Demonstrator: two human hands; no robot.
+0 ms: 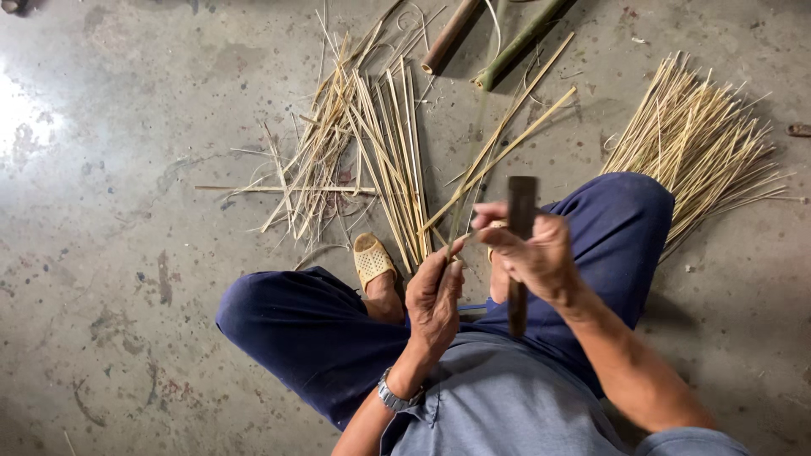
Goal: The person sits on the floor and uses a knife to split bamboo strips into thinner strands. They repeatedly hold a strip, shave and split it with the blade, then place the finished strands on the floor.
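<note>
The left hand (433,297) is pinching the near end of a thin green strip (470,165), while the right hand (534,257) is gripping a dark knife (520,245), blade pointing up, just beside it. The strip's long axis is running away from both hands, up across the floor (110,253), and the left hand is nearer to it. Left to right, one loose pile (363,148) of pale splints is lying, then two poles (490,38), then one fanned bundle (697,143). One sandal (372,260) is showing between the knees.
</note>
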